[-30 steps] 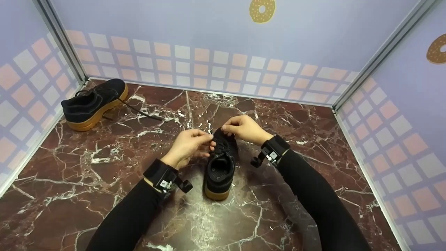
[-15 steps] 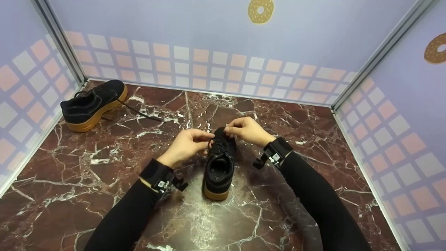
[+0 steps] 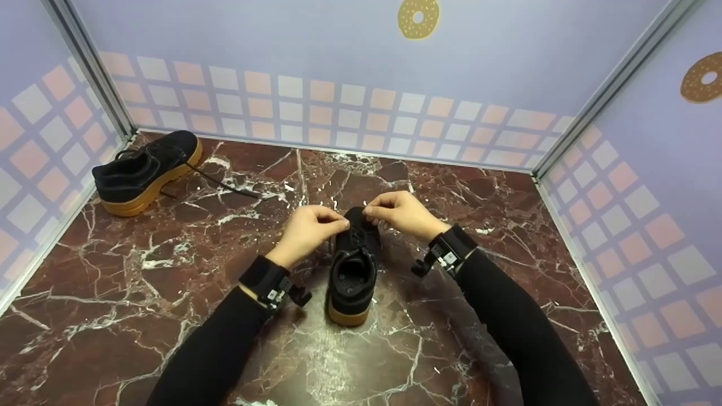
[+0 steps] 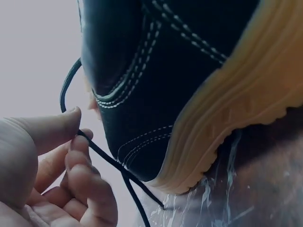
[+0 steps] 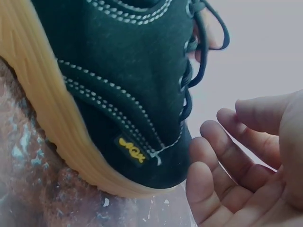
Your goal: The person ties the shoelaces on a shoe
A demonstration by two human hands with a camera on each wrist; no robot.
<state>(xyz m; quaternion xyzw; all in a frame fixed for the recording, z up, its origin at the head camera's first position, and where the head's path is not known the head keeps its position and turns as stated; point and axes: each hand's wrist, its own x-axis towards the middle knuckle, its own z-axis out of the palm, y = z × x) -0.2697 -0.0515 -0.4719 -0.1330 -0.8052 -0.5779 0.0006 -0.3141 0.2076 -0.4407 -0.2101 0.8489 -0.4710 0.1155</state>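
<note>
A dark shoe with a tan sole (image 3: 348, 317) stands on the floor between both hands, toe pointing away from the person. My left hand (image 3: 304, 234) is left of its front part. In the left wrist view, my thumb and a finger pinch a black shoelace (image 4: 109, 158), which loops up behind the shoe and trails past its toe. At the right of the toe is my right hand (image 3: 407, 215). The right wrist view shows its fingers (image 5: 215, 137) loosely bent beside the toe, with nothing visible between them. Laces (image 5: 187, 94) run through the shoe's eyelets.
A second dark shoe (image 3: 148, 169) lies tilted in the back left corner, its loose lace (image 3: 223, 185) stretched over the marbled floor (image 3: 169, 293). Panels with pink and white squares (image 3: 321, 113) enclose the floor at left, back and right.
My left hand's fingers have shifted beside the laces, with the thumb now extended towards the shoe. The right hand has moved only slightly at the toe. Both shoes stay in place.
</note>
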